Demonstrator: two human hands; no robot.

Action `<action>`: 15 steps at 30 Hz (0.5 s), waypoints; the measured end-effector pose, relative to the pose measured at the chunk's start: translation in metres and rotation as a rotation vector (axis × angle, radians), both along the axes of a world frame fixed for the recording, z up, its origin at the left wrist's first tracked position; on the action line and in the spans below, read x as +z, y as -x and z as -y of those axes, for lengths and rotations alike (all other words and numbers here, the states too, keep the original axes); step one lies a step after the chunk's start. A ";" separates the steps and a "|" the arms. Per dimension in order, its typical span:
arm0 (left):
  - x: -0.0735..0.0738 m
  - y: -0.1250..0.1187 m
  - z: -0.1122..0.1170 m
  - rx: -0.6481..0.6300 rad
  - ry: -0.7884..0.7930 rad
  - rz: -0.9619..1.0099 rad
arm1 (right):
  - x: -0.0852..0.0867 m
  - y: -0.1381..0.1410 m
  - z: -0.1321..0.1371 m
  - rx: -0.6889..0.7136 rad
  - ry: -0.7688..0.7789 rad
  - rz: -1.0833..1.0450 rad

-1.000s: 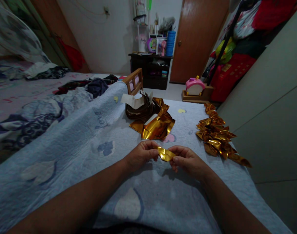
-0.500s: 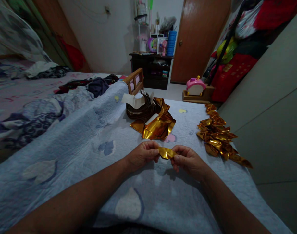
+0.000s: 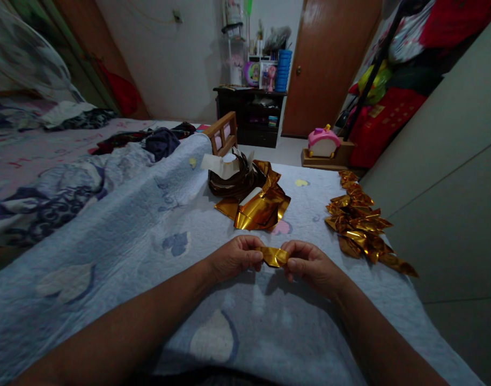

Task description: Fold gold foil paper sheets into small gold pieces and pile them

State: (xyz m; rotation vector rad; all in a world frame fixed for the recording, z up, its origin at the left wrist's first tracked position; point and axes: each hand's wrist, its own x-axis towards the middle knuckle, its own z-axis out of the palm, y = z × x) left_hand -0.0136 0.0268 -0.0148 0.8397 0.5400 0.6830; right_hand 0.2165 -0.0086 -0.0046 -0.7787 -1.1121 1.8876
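We have one gold foil piece (image 3: 275, 257) stretched between our two hands, over the blue quilt (image 3: 269, 332) and on the near side of the loose gold sheets (image 3: 261, 212). Our left hand (image 3: 240, 256) pinches its left end between thumb and fingers, and our right hand (image 3: 312, 265) pinches the right end in much the same way — neither is free, and neither is balled into a fist. The piece runs crosswise between them, its middle uncovered, creased and catching the light; the shadow below suggests that it is held clear of the quilt.

Beyond it, the gold sheets lie just beside a dark bundle (image 3: 231, 187), with pale paper (image 3: 219, 167) standing out at its top. Well off to the right, near the edge of the quilt, lies a row of shaped gold pieces (image 3: 360, 220), overlapping one another.

We judge the step in hand to be shaping this one piece, with both ends under control at once. The next move seems to call for light, even fingertip pressure — enough to set a crease, not so much that thin foil tears or an end slips from our pinch
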 end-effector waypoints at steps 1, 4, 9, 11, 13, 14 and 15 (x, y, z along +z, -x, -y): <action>0.000 0.000 0.000 0.002 -0.001 -0.001 | -0.001 -0.001 0.000 0.006 0.008 -0.006; 0.000 -0.001 0.000 0.012 -0.016 -0.009 | -0.003 -0.001 0.000 0.009 0.012 -0.011; -0.001 -0.002 0.000 0.022 -0.020 -0.046 | -0.004 0.000 -0.001 0.006 0.008 -0.003; -0.001 -0.002 0.000 0.028 -0.013 -0.062 | -0.005 0.001 -0.001 0.004 0.012 0.004; -0.002 -0.002 0.000 0.032 -0.014 -0.078 | -0.005 0.002 -0.001 0.003 0.012 0.009; -0.002 -0.002 0.000 0.034 -0.017 -0.085 | -0.005 0.002 -0.001 0.001 0.012 0.010; -0.002 -0.002 0.000 0.035 -0.020 -0.091 | -0.004 0.002 -0.001 0.000 0.012 0.011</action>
